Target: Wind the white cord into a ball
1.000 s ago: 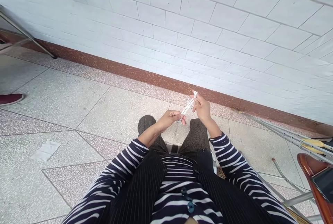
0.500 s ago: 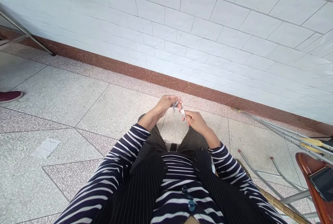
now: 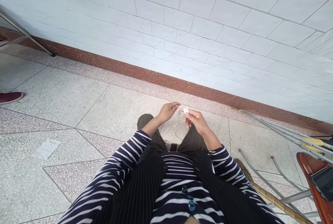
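Note:
A small white strip (image 3: 185, 110), folded over, is pinched between the thumb and fingers of my right hand (image 3: 197, 119). Its exact kind is too small to make out. Just left of it is my left hand (image 3: 168, 111), thumb and fingertips pressed together and pointing at the strip, a small gap apart from it. Whether anything lies in those fingertips is hidden. Fine pale threads (image 3: 179, 113) show faintly in and below the gap. Both hands are held over my knees, in front of my lap.
A white tiled wall (image 3: 171, 40) rises ahead. On the floor at left lies a white paper (image 3: 47, 148); beyond it is a person's dark red shoe (image 3: 11, 97). To the right are crutches (image 3: 283, 128), a straw broom (image 3: 273, 201) and a phone (image 3: 324, 180) on a wooden seat (image 3: 303, 161).
My left hand has let go of the strip and dropped slightly. The strip, earlier stretched and curling between both hands, is now bunched in my right hand.

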{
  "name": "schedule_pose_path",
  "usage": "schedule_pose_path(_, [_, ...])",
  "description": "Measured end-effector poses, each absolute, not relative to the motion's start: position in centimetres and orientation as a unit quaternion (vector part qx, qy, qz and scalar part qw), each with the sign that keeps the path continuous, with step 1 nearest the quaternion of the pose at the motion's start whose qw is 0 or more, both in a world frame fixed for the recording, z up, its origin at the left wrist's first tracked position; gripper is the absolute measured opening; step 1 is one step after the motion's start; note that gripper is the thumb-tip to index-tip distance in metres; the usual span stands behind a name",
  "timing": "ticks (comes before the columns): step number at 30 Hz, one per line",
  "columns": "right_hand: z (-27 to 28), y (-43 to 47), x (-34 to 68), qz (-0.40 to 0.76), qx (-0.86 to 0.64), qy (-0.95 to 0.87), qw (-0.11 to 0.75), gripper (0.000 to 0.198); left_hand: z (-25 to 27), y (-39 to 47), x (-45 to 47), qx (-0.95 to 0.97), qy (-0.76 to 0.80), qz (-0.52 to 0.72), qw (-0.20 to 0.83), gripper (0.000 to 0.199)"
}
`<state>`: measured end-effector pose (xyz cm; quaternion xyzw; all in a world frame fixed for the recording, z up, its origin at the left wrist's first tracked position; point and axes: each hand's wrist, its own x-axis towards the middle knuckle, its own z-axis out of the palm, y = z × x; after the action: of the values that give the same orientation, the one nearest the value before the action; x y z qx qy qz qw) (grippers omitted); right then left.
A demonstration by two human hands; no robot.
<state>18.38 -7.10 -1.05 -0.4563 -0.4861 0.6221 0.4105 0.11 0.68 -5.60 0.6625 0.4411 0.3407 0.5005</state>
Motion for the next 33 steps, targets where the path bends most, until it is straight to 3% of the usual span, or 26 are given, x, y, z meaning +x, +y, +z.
schedule_pose_path(6, [-1.3, -6.8, 17.9, 0.626, -0.462, -0.478, 0.407, 0.044, -6.1, -1.9, 0.8, 0.620, 0.329, 0.375, 0.606, 0.051])
schedule_pose_path(12, [-0.5, -6.8, 17.2, 0.632, -0.449, -0.480, 0.411, 0.042, -6.6, -1.5, 1.5, 0.611, 0.332, 0.382, 0.609, 0.031])
schedule_pose_path(20, [0.1, -7.6, 16.9, 0.630, -0.460, -0.465, 0.419, 0.043, -6.9, -1.8, 1.0, 0.651, 0.369, 0.400, 0.530, 0.027])
schedule_pose_path(29, [-0.3, -7.5, 16.8, 0.627, -0.453, -0.464, 0.431, 0.045, -6.7, 1.1, 0.6, 0.631, 0.375, 0.406, 0.545, 0.027])
schedule_pose_path(33, [0.9, -6.4, 17.7, 0.583, -0.465, -0.489, 0.453, 0.046, -6.5, 0.9, 1.1, 0.626, 0.324, 0.320, 0.632, 0.040])
